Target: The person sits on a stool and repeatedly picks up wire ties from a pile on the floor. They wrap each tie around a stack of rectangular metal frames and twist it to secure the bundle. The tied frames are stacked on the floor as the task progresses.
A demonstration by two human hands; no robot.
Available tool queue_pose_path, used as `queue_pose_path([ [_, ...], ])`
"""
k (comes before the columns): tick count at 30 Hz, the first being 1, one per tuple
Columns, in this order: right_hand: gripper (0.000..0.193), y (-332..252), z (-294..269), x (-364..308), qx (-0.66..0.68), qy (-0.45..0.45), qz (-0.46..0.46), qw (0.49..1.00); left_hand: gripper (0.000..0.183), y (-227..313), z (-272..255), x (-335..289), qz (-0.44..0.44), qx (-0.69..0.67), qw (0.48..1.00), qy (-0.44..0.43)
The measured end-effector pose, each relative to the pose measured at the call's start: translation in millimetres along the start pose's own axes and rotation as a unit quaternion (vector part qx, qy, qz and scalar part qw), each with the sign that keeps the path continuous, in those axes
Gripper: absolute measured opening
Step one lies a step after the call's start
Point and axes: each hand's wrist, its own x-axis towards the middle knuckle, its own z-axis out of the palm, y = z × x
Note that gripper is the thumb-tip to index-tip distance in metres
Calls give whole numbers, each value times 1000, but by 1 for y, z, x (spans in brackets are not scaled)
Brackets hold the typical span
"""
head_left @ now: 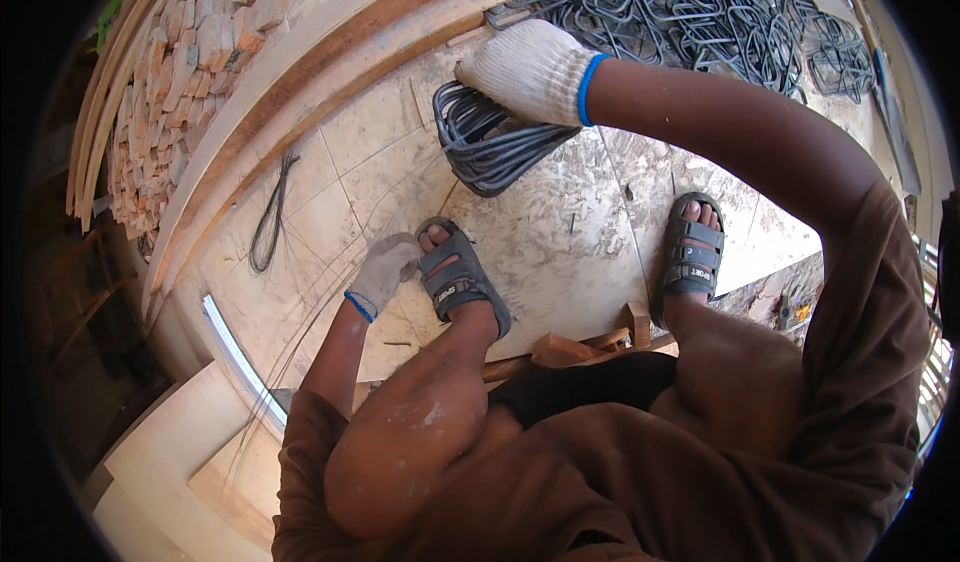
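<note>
My right hand [530, 70], in a white knit glove with a blue cuff, is closed over the top of a bundle of bent steel rebar stirrups [505, 157]. The bundle is held just beyond my left foot, over the tiled floor. Beside my left sandal [460, 272], low down, my left hand [384, 270] wears a similar glove, with its fingers curled in. What they hold, if anything, is hidden. Thin wires run along the floor close to this hand. Further left lies a looped hank of thin tie wire [268, 227].
A large heap of loose stirrups [690, 22] covers the far right floor. Long wooden boards [330, 92] lie across the far left, with stacked bricks [190, 72] behind them. A pale metal strip [243, 357] lies at left. Wood pieces [590, 347] sit between my legs.
</note>
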Motion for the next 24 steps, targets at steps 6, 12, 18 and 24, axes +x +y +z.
queue_pose_path([
  [6,66,-7,-6,2,-5,-19,7,1000,67,68,47,-8,36,591,795,130],
  [12,59,-4,-4,-6,-13,15,-8,1000,115,123,114,-15,265,502,801,189],
  [18,37,-7,-7,-12,36,27,4,999,109,165,101,-21,79,458,883,71],
  [24,57,-3,-4,-14,5,10,15,1000,79,110,-27,5,48,39,997,35],
])
